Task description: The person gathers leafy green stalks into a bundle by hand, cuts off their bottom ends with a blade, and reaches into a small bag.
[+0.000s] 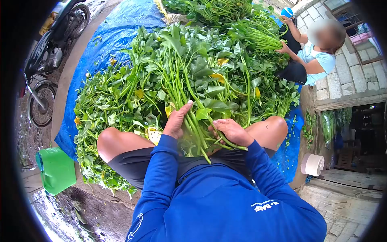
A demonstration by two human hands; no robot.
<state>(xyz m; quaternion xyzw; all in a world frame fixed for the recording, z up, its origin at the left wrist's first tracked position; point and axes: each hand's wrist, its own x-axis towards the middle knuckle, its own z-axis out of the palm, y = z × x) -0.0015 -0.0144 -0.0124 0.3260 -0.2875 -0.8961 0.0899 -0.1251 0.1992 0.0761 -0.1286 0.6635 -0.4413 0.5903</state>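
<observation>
A bunch of long-stemmed leafy greens [177, 80] lies across my lap, leaves pointing away from me and cut stems toward my waist. My left hand [176, 122] is wrapped round its stems, with the thumb on top. On the other side, my right hand [233, 132] is closed on a green stem [219, 131], whose end sticks out past the fingers toward my right sleeve. Some of the right fingers are hidden behind the hand. A large heap of the same greens [121, 92] surrounds my crossed legs, with a few yellow leaves [217, 77] among them.
A blue tarp [100, 44] lies under the heap. At the right, another person [320, 60] holds a bunch of greens [262, 38]. A green tub [56, 171] stands at the left, below a motorcycle [48, 56]. A pale round container [312, 164] is at the right by the wall.
</observation>
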